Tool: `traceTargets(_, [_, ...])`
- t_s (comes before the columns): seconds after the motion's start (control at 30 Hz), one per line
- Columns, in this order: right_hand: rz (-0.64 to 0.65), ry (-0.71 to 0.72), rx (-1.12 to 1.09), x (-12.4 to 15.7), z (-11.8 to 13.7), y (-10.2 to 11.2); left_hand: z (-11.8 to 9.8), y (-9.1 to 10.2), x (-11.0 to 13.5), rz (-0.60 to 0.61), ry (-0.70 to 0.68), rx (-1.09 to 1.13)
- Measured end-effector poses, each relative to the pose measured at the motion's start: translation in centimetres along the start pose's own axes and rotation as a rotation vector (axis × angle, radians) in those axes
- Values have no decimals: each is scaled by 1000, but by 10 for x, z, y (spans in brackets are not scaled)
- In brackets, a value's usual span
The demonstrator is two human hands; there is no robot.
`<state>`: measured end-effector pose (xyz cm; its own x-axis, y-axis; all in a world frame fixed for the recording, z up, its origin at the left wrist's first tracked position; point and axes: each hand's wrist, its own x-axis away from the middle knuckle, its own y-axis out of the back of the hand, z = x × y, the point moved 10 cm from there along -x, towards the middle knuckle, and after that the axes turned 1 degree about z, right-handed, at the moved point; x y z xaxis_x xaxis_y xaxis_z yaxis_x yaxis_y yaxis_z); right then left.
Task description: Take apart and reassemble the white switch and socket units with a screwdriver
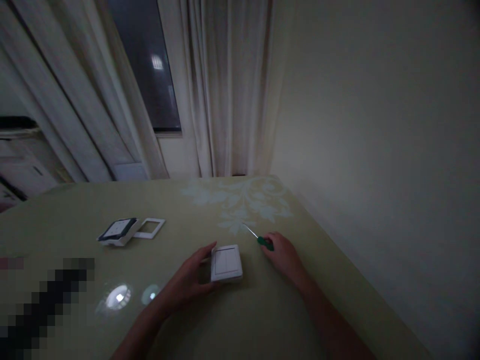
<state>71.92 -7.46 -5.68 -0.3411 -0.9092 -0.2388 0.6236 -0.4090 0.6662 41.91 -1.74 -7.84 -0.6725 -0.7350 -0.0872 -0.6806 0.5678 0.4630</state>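
A white two-button wall switch point(226, 263) lies flat on the pale green table point(93, 210). My left hand point(187, 282) grips its left side, thumb along the top edge and fingers under the near edge. My right hand point(284, 257) is closed round the green handle of a thin screwdriver point(258, 238). The metal shaft points up and left, away from the switch, and rests low over the table.
At the left of the table lie a dark-faced switch module point(117, 231) and a loose white frame point(150, 227). Curtains point(225, 90) and a dark window point(146, 60) stand behind the table. A plain wall point(375, 125) runs along the right edge.
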Motion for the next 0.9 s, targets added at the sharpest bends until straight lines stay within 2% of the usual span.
traceTargets(0.13, [-139, -30, -86, -7, -8, 19, -7, -14, -36, -38, -33, -54])
traceTargets(0.33, [-367, -37, -241, -10, -12, 59, -14, -52, -122, -130, -38, -125])
traceTargets(0.47, [-428, -15, -254, -7, -11, 62, -24, -76, -173, -152, -42, -160])
traceTargets(0.53, [-431, 0, -237, -7, -10, 61, -28, -81, -187, -157, -51, -185])
traceTargets(0.6, [-416, 22, -206, -6, -5, 59, -29, -79, -189, -177, -69, -222])
traceTargets(0.7, [-318, 96, -134, -2, 15, 47, -24, -54, -169, -238, -94, -306])
traceTargets(0.77, [-192, 173, -74, 6, 38, 28, -13, -17, -141, -299, -85, -379])
traceTargets(0.83, [-69, 224, 0, 16, 57, 4, 5, 37, -104, -398, -37, -463])
traceTargets(0.9, [29, 236, 78, 25, 70, -20, 26, 107, -60, -556, 74, -552])
